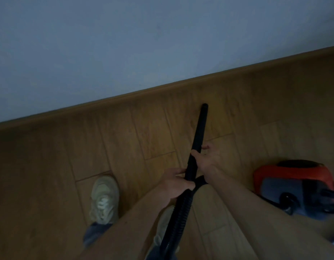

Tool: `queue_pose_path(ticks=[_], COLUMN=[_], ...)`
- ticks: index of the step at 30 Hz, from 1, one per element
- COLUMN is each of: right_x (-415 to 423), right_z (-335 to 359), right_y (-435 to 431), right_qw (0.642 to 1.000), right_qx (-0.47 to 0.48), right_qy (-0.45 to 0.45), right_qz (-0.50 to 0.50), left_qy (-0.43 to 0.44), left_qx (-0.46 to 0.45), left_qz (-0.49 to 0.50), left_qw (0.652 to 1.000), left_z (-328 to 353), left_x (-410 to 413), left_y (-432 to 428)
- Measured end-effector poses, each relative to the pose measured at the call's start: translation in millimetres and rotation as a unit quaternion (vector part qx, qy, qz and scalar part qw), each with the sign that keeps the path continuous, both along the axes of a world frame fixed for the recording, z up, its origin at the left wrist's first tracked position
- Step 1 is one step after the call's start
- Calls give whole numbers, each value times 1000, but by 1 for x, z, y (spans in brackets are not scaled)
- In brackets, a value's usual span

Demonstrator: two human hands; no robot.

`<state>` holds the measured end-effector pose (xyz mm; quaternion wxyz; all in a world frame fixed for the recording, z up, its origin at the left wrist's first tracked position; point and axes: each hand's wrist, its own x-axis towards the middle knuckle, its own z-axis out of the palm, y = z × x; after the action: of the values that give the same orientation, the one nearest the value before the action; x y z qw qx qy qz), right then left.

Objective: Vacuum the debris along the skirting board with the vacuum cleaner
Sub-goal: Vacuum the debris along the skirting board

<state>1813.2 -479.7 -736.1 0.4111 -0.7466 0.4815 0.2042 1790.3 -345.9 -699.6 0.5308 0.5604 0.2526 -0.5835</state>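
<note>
The skirting board (125,95) was seen running slantwise from lower left to upper right, between the wall and the wooden floor (40,175). No debris could be made out along it in the dim light. A pale shoe (104,199) was planted on the floor at the left.

Just right of the shoe, the left hand (173,184) was closed firmly round the near end of the black tube (199,128), where the ribbed hose (178,212) joined it. The tube was judged to be stiff, light and smooth, so that it could be steered from its near end. The hose was judged to be soft and likely to drag behind. A hold with both hands, one low and one further up, was thought best for keeping the tip steady. The tip was pointed toward the skirting board, near it but not touching it. Whether the tip was resting on the floor could not be told.

Further up the tube, the right hand (207,160) was held loosely, the thumb (195,153) hooked over the tube and the fingers only half curled. Whether those fingers passed under the tube could not be told.

At the far right, the red and grey vacuum cleaner (293,177) was set on the floor, well apart from the skirting board.
</note>
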Motion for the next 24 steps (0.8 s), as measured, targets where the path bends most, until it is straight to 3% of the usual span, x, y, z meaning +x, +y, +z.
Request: queue_pose_path(ticks=[12, 24], right_x=[36, 70], right_z=[-11, -18], right_y=[36, 51], right_qw=[991, 995], right_qx=[22, 36], right_qy=[-10, -38], right_qz=[-133, -88], left_qy=[-21, 14], left_qx=[3, 12], left_qz=[-99, -17], left_qw=[995, 1000], left_z=[-12, -11], left_x=[60, 79], left_y=[41, 56])
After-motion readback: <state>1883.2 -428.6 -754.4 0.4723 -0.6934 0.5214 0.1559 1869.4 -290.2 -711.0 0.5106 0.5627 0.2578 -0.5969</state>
